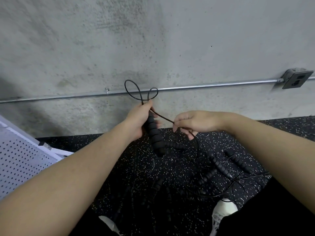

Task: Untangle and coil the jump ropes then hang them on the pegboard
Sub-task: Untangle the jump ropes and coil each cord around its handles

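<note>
My left hand (pixel 138 120) grips two black ribbed jump-rope handles (pixel 156 137) together with thin black cord; two cord loops (pixel 136 90) stick up above its thumb. A taut stretch of that cord (pixel 163 117) runs right to my right hand (pixel 192 123), which pinches it between thumb and fingers. Below my right hand lies a tangle of more black handles and cords (pixel 219 169) on the floor. The white pegboard (pixel 18 160) lies tilted at the left edge.
A concrete wall (pixel 153 40) stands just ahead, with a metal conduit (pixel 213 85) running across it to an outlet box (pixel 296 79). The floor is black speckled rubber (pixel 105 167). White shoes (pixel 223 210) show at the bottom.
</note>
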Demonstrator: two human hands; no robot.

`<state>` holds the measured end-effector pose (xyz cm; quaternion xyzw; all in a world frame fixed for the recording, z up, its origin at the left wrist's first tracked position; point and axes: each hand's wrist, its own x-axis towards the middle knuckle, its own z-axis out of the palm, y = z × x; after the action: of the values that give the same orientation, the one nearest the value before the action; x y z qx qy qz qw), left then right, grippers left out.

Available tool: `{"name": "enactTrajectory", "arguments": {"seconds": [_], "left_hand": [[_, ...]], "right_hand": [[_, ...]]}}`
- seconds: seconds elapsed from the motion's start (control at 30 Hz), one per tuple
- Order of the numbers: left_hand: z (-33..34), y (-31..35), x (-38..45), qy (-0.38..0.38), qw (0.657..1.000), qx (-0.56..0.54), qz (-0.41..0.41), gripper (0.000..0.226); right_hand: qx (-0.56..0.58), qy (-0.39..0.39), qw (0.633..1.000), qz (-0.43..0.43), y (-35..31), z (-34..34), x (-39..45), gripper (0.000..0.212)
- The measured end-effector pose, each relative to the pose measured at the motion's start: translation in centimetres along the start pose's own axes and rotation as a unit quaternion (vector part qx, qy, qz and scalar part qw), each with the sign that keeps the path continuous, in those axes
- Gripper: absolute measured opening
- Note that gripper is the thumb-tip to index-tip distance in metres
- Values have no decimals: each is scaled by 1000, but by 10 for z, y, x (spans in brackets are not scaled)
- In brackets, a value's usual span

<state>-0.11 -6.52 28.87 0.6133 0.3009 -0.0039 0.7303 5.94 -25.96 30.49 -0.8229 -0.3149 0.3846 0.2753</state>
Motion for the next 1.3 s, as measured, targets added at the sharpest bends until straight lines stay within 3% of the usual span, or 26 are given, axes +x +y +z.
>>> {"name": "enactTrajectory", "arguments": {"seconds": [0.17,0.3,0.43,0.53,0.67,0.8,0.9,1.1,1.2,1.3], "left_hand": [[-28,-4,0,-1,981,192,23,48],[-35,-5,-10,6,946,309,99,66],[-32,-6,-13,-16,862,453,226,45],[-23,-10,-17,-69,813,488,310,31],[-23,-8,-14,-93,798,477,356,25],[-27,-6,-7,-49,771,505,385,23],[-27,-5,-2,18,795,479,372,25],[-43,6,13,107,914,302,248,25],[-49,5,18,99,957,239,131,26],[-52,-3,20,64,963,251,74,25]], "right_hand": [[-59,164,985,-1,-3,-6,-5,27],[-85,169,982,-14,-10,-8,-10,25],[-108,173,978,-39,-23,-4,-7,24],[-86,175,979,-66,-29,-1,2,24],[-38,178,980,-80,-29,-2,12,26],[-28,156,984,-82,-25,1,20,26],[-9,123,990,-70,-17,2,25,32],[-77,-38,995,58,11,-4,25,38],[-106,12,994,36,18,-9,20,43],[-75,129,989,-3,17,-18,19,42]]}}
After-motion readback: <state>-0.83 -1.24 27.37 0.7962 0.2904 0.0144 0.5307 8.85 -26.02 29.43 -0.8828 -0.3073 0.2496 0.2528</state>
